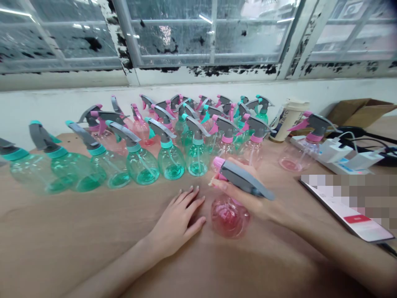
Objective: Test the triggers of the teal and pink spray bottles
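Note:
My right hand (245,192) is closed around the neck of a pink spray bottle (230,219), just under its grey trigger head with a pink nozzle. The nozzle points to the left and away from me. Whether the bottle's base touches the table cannot be told. To its left, my left hand (178,219) lies flat on the wooden table (102,236), fingers stretched forward, holding nothing. Ahead of both hands stands a row of green spray bottles (143,165) with grey heads and teal collars. Pink spray bottles (228,142) stand at that row's right end.
More pink and green bottles crowd behind, near the white wall (192,80) under the windows. On the right are a lone pink spray bottle (299,153), a paper cup (288,120), a cardboard box (356,111), a power strip (331,161) with chargers, and a phone (328,203).

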Available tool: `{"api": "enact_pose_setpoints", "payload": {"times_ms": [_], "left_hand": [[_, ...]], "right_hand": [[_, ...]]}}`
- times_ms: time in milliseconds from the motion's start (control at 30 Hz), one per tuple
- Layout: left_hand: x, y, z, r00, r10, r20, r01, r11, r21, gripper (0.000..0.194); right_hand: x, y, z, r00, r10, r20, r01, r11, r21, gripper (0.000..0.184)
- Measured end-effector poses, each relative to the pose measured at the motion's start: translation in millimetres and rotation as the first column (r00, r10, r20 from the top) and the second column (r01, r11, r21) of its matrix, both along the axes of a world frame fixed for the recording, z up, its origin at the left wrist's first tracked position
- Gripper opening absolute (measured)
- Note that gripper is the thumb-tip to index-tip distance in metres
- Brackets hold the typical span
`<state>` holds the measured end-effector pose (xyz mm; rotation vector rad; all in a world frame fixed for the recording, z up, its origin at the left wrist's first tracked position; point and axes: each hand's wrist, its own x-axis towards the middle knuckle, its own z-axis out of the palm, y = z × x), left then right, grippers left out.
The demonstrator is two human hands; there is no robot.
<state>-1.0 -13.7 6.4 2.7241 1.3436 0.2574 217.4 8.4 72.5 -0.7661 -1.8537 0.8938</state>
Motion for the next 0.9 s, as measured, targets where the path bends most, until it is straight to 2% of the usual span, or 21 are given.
{"api": "enact_pose_setpoints", "payload": {"times_ms": [133,300,400,667,900], "left_hand": [[-1.0,0.0,-2.5,1.000,-0.004,0.011,0.003,1.000,0.013,0.048],[-0.9,-0.1,-1.1,1.000,-0.001,0.002,0.001,1.000,0.005,0.049],[-0.7,-0.2,0.6,1.000,0.000,-0.012,0.000,1.000,-0.006,0.050],[-1.3,-0.4,-0.6,1.000,-0.003,-0.007,0.003,1.000,0.007,0.050],[-1.7,-1.0,0.8,1.000,-0.001,-0.005,0.001,1.000,0.001,0.049]], "right_hand": [[3.4,0.6,-1.8,1.000,0.004,0.007,-0.004,1.000,-0.010,0.029],[1.2,-3.0,2.4,0.999,0.009,-0.039,-0.008,1.000,0.013,0.018],[0.6,-4.1,3.1,0.997,0.011,-0.073,-0.010,1.000,0.017,0.021],[2.1,-4.6,5.1,1.000,-0.006,-0.003,0.005,0.998,-0.057,0.014],[0.7,-5.8,3.5,0.996,0.030,-0.082,-0.035,0.997,-0.071,0.018]]}}
